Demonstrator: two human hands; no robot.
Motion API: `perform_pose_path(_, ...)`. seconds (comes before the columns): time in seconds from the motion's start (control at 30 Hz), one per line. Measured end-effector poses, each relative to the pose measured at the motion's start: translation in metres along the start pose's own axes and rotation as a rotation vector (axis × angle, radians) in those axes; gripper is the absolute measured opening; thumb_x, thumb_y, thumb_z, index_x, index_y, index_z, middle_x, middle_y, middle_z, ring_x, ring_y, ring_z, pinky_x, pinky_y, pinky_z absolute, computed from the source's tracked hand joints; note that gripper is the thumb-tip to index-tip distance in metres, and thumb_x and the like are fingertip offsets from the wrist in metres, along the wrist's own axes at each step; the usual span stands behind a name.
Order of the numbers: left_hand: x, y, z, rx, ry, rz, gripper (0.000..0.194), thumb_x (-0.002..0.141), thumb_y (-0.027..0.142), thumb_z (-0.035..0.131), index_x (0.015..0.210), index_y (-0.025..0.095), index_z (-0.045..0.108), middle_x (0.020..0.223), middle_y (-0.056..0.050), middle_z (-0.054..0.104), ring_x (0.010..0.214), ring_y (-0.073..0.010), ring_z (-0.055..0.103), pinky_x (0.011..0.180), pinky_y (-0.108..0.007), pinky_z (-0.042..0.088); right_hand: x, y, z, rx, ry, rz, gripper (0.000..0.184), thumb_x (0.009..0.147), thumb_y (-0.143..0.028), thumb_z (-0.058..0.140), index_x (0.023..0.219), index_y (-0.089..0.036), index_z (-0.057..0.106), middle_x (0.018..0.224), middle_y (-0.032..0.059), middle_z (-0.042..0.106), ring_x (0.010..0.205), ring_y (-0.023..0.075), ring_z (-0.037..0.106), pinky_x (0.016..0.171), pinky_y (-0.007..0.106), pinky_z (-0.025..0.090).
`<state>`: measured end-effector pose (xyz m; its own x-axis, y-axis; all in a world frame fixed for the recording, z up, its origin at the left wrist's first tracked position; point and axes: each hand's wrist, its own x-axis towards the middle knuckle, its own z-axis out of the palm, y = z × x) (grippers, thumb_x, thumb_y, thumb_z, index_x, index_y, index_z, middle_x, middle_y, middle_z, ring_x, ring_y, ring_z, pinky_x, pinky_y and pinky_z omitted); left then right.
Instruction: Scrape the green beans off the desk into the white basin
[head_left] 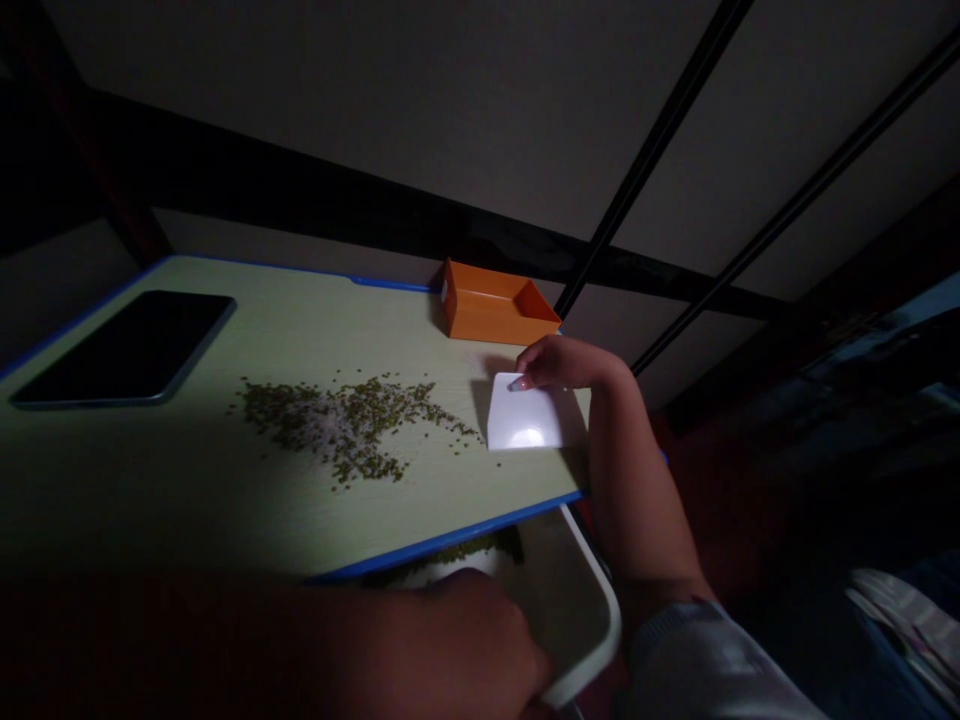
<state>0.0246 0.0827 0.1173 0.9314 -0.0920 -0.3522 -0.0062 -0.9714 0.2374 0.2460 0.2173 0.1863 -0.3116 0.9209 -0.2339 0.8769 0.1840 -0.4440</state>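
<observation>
My right hand [551,362] reaches across the right end of the board and grips a white flat scraper [536,415], thumb on its face. The scraper leans over the board, lit by a bright spot. Left of it lies a spread pile of small green beans or seeds [375,420], with fine white grains mixed in at the middle. My left hand [484,640] is low in the view, closed at the rim of a white bin [604,600] below the board's near edge; its fingertips are mostly hidden. More green seeds [472,548] lie inside the bin.
The pale board [420,500] has a blue edge. A dark tablet [127,345] lies at its left. An open orange box [499,305] stands at the far edge, close to my right hand. Behind is a panelled wall [412,110]; striped cloth [907,620] shows at lower right.
</observation>
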Motion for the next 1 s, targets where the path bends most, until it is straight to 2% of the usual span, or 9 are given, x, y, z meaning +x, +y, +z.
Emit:
perform_pose_path(0.13, -0.001, 0.001, 0.002, 0.015, 0.007, 0.009, 0.035, 0.096, 0.038, 0.041, 0.088, 0.018, 0.068, 0.076, -0.006, 0.071, 0.065, -0.0198, 0.068, 0.034, -0.033, 0.020, -0.002, 0.002, -0.002, -0.063, 0.073, 0.096, 0.014, 0.076, -0.029, 0.065, 0.077, -0.015, 0.068, 0.064, -0.0013, 0.058, 0.059, 0.0100, 0.046, 0.060, 0.027, 0.036)
perform_pose_path(0.4, -0.003, 0.002, 0.006, -0.031, 0.111, -0.014, 0.034, 0.095, 0.037, 0.046, 0.086, 0.017, 0.071, 0.071, -0.009, 0.071, 0.061, -0.0219, 0.068, 0.035, -0.033, 0.018, -0.004, 0.009, -0.004, 0.114, 0.098, 0.063, 0.017, 0.076, -0.033, 0.065, 0.073, -0.017, 0.064, 0.059, -0.0034, 0.050, 0.057, 0.0089, 0.042, 0.057, 0.026, 0.034)
perform_pose_path(0.6, -0.003, 0.003, -0.003, -0.059, 0.000, -0.010, 0.040, 0.097, 0.041, 0.039, 0.092, 0.016, 0.070, 0.077, -0.011, 0.072, 0.070, -0.0248, 0.070, 0.037, -0.033, 0.021, -0.005, 0.013, -0.005, 0.185, 0.117, 0.026, 0.017, 0.078, -0.031, 0.063, 0.070, -0.017, 0.060, 0.059, -0.0037, 0.048, 0.056, 0.0080, 0.041, 0.055, 0.025, 0.033)
perform_pose_path(0.8, -0.003, 0.003, 0.001, -0.042, -0.005, -0.045, 0.040, 0.097, 0.042, 0.039, 0.092, 0.017, 0.070, 0.077, -0.010, 0.071, 0.073, -0.0244, 0.070, 0.038, -0.034, 0.023, -0.003, 0.013, -0.005, 0.195, 0.249, 0.042, 0.019, 0.077, -0.034, 0.065, 0.075, -0.015, 0.066, 0.065, -0.0010, 0.056, 0.059, 0.0091, 0.046, 0.060, 0.026, 0.038)
perform_pose_path(1.0, -0.004, 0.003, 0.002, -0.034, 0.008, -0.041, 0.039, 0.097, 0.043, 0.040, 0.094, 0.018, 0.070, 0.078, -0.009, 0.072, 0.073, -0.0238, 0.071, 0.037, -0.034, 0.022, 0.004, 0.008, 0.000, 0.158, 0.231, 0.036, 0.016, 0.076, -0.028, 0.067, 0.078, -0.013, 0.072, 0.067, 0.0004, 0.060, 0.060, 0.0089, 0.047, 0.059, 0.025, 0.039)
